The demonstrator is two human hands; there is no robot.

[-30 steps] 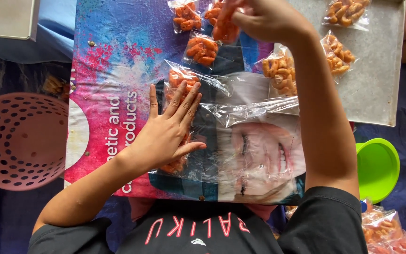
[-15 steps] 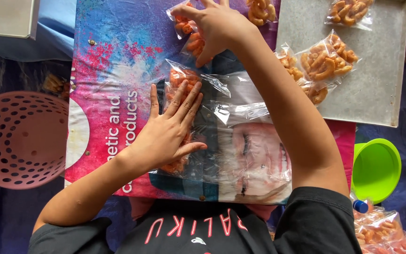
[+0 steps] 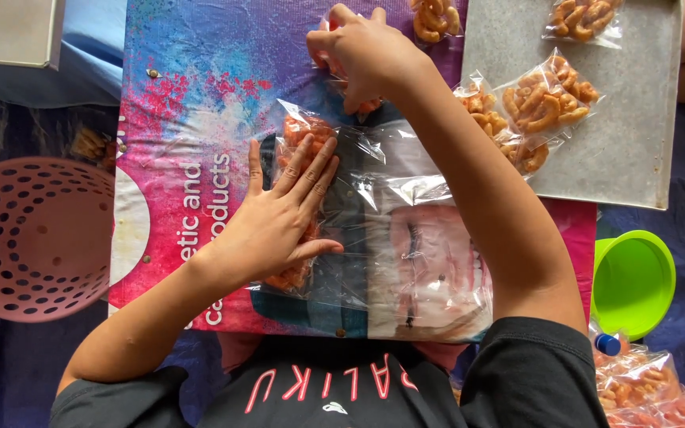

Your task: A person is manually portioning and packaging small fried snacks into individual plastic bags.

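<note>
My left hand (image 3: 279, 214) lies flat, fingers spread, pressing on small packets of orange curled snacks inside a large clear plastic bag (image 3: 406, 230). The bag lies on a colourful printed banner (image 3: 184, 103) covering a board. My right hand (image 3: 366, 51) reaches to the far side of the banner and closes on small snack packets (image 3: 362, 105) there; most of them are hidden under the fingers.
A grey tray (image 3: 628, 135) at the upper right carries several snack packets (image 3: 545, 99). A pink perforated basket (image 3: 33, 238) stands at the left, a green cup (image 3: 634, 281) at the right, more snack packets (image 3: 644, 388) at the lower right. A pale box corner (image 3: 9, 28) shows upper left.
My right hand dropped from above the far packets onto them and closed around them. The grey tray and its packets shifted slightly. My left hand stayed pressed on the bag.
</note>
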